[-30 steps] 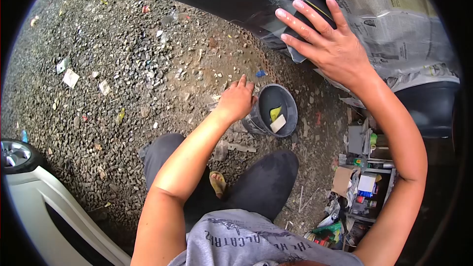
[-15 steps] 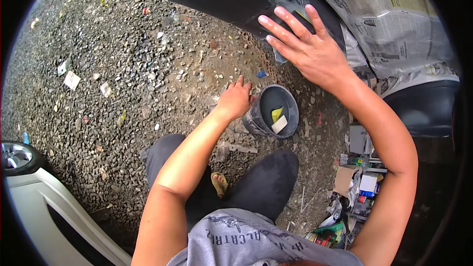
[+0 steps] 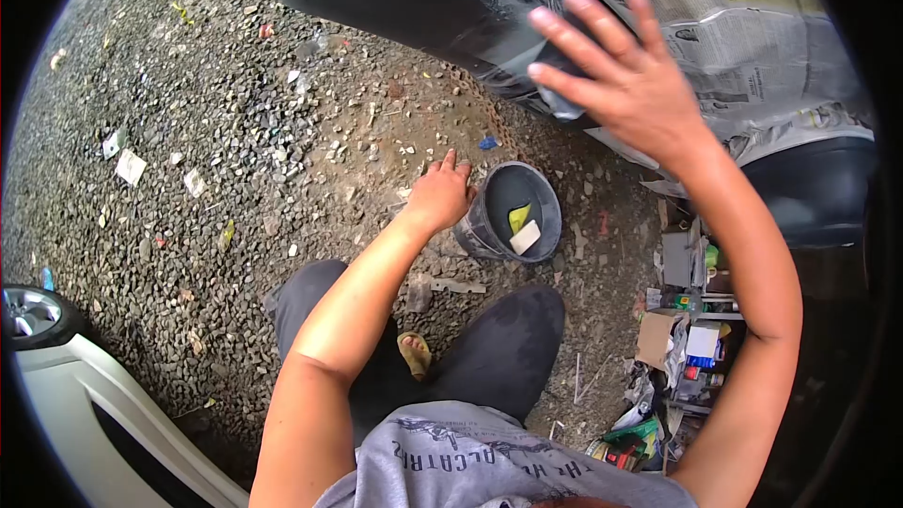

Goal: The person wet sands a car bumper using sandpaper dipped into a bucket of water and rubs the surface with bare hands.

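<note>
My right hand [image 3: 640, 99] is spread over a dark car body panel [image 3: 404, 0] with whitish wet streaks, slightly blurred. A small pale bluish patch [image 3: 564, 105] shows beneath its fingers; I cannot make out what it is. Low on the left side, my left hand [image 3: 440, 196] has its fingers stretched out beside a dark grey bucket [image 3: 478, 226]. Its thumb side is close to the bucket wall, and contact is unclear. Inside the bucket lie a yellow piece [image 3: 518, 218] and a white block [image 3: 525, 237].
Newspaper [image 3: 734, 56] covers the car beside the panel. Gravel [image 3: 235, 150] with scraps of litter spreads to the left. A white car [image 3: 103, 414] stands at lower left. Boxes and mixed clutter [image 3: 691, 339] lie at right. A blue scrap [image 3: 487, 142] lies near the bucket.
My right hand has moved to the right over the panel, its fingers still spread. My left hand stays beside the bucket. The whole view has shifted slightly.
</note>
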### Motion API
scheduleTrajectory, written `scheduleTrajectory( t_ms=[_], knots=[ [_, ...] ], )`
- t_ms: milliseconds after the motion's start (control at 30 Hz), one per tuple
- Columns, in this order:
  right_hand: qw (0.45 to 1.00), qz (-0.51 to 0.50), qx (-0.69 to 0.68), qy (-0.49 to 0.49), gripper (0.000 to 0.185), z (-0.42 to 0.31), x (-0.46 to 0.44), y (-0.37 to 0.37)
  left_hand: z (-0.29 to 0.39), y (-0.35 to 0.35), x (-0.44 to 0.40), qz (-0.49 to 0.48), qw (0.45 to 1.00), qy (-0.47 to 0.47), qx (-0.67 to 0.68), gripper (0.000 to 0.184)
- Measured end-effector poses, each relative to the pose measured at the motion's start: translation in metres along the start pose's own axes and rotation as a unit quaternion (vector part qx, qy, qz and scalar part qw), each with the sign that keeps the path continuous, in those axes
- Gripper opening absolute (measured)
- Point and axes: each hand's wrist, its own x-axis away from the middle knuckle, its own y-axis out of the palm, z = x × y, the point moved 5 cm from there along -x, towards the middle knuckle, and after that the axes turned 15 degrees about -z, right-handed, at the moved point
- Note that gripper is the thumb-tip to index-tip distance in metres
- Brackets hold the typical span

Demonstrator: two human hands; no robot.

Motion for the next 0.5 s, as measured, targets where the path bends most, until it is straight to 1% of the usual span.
scheduleTrajectory(
  t_ms=[67,100,200,233,333,367,467,500],
  knots=[
    [0.999,0.033,-0.012,0.007,0.046,0.015,0.011,-0.018,0.0,0.0,0.001,0.001,1.0,0.003,0.014,0.053],
    [1.0,0.025,-0.016,0.011,0.047,0.015,0.012,-0.018,0.001,-0.002,0.001,0.001,1.0,0.003,0.015,0.053],
    [0.999,0.021,-0.012,0.032,0.046,-0.002,0.002,0.006,-0.002,-0.005,0.002,0.001,1.0,-0.002,0.016,0.053],
    [0.998,0.026,-0.054,0.025,0.039,-0.008,-0.005,0.011,-0.004,-0.004,0.001,-0.003,1.0,-0.009,0.011,0.053],
    [0.997,0.049,-0.049,0.022,0.046,0.007,0.003,0.002,-0.006,0.0,-0.003,-0.012,1.0,-0.017,0.001,0.053],
    [0.998,0.062,-0.021,0.023,0.046,0.01,0.007,-0.007,-0.003,-0.001,-0.001,-0.012,1.0,-0.014,0.001,0.053],
    [0.996,0.062,-0.027,0.051,0.046,0.009,0.012,-0.007,0.0,-0.003,0.003,-0.006,1.0,-0.001,0.012,0.053],
    [0.995,0.061,-0.052,0.059,0.045,0.001,0.006,-0.004,-0.001,-0.004,0.002,-0.002,1.0,0.003,0.017,0.052]
  ],
)
